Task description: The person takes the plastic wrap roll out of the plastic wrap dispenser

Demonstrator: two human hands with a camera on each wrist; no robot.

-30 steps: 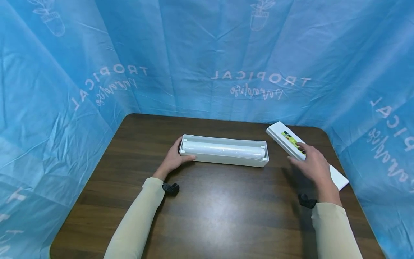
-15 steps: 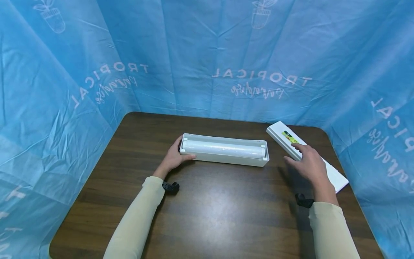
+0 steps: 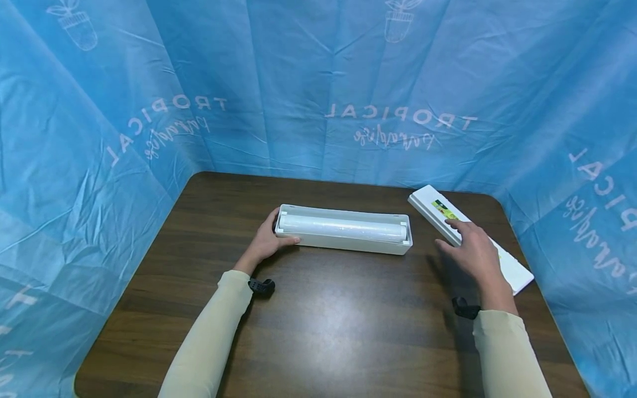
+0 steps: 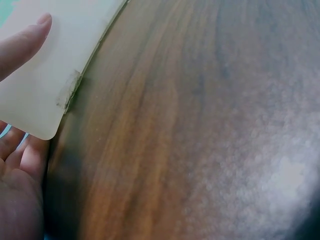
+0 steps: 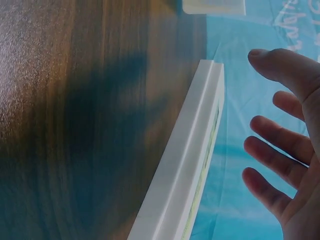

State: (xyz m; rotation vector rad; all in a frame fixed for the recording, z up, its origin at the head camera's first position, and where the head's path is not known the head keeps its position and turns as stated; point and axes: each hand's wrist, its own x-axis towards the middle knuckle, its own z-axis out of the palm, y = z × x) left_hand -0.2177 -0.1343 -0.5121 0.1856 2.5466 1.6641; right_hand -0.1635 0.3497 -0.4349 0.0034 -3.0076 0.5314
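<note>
A long white cling film dispenser (image 3: pixel 353 245) lies open-topped near the middle of the table, with a roll of clear film (image 3: pixel 343 228) inside. My left hand (image 3: pixel 265 242) grips its left end. In the left wrist view, the thumb (image 4: pixel 27 47) presses the dispenser's side (image 4: pixel 35 95) and the other fingers are partly hidden around its end. At the right lies the white lid (image 3: pixel 513 270), slanted, with a green and yellow label (image 3: pixel 443 209). My right hand (image 3: pixel 476 253) hovers above the lid, fingers spread and apart from it in the right wrist view.
A dark wooden table (image 3: pixel 323 331) carries these things. Blue printed curtain (image 3: pixel 318 99) hangs behind the table and along both sides. The lid's far end reaches close to the back edge, its near end close to the right edge.
My right hand has come off the lid, moving slightly left and up from it. The left hand keeps its grip on the dispenser, which stays in place.
</note>
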